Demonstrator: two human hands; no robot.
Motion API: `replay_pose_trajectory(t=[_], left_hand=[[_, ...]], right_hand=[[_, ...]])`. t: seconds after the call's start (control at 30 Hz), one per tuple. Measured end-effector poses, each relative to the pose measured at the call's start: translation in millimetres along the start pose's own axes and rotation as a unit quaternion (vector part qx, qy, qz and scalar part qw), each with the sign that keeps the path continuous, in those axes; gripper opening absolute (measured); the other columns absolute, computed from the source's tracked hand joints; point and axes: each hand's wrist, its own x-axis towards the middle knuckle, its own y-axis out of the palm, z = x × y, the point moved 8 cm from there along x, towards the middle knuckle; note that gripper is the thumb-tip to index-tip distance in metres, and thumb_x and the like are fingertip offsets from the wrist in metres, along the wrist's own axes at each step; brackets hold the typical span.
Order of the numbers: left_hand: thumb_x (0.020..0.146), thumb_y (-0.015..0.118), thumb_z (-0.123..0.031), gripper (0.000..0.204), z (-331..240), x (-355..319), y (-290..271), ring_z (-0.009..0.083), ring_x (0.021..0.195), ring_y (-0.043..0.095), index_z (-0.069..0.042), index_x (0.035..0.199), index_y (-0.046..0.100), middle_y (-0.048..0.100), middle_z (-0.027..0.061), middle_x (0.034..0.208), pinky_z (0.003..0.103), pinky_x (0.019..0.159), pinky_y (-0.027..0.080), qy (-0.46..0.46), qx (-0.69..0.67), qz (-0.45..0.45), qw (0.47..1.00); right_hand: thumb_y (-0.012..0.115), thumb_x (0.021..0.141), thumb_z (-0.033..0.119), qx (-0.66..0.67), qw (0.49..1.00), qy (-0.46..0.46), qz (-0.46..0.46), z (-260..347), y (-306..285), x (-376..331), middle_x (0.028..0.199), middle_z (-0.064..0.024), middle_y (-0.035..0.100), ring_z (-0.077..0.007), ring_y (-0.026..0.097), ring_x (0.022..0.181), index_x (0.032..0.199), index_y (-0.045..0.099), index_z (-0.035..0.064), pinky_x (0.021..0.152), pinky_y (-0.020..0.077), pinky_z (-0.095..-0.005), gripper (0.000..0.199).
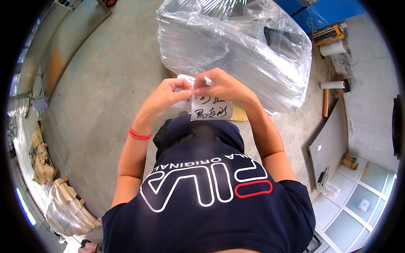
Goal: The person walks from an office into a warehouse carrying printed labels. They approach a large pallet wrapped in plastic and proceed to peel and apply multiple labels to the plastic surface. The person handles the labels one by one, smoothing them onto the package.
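Note:
In front of my body both hands meet at a sheet of white paper with black handwriting (212, 114), which hangs down below my right hand. My left hand (167, 95) pinches white paper between thumb and fingertips, close against the right hand's grip. My right hand (221, 85) is closed on the handwritten sheet's upper part, and a small white piece sticks out between its fingers. A white printed paper (186, 78) shows behind the left fingertips. Whether these papers are joined, I cannot tell; the fingers cover where they meet.
A large bundle wrapped in clear film (228, 55) stands just ahead. White film rolls (333, 85) and a dark flat panel (331, 145) are at the right wall. Wrapped goods (69, 211) lie at the left rear, on the concrete floor (105, 80).

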Motion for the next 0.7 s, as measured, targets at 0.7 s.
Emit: replay_pose_trajectory(t=[0.7], left_hand=[[0.072, 0.059, -0.011, 0.006, 22.7, -10.7, -4.3, 0.0052, 0.069, 0.047, -0.006, 0.073, 0.056, 0.054, -0.0020, 0.071, 0.020, 0.066, 0.036, 0.002, -0.055, 0.015, 0.998]], right_hand=[[0.061, 0.071, 0.006, -0.163, 0.955, -0.179, -0.170, 17.9, 27.1, -22.5, 0.075, -0.0079, 0.054, -0.0264, 0.051, 0.078, 0.080, 0.053, 0.0070, 0.067, 0.0419, -0.0349, 0.012]])
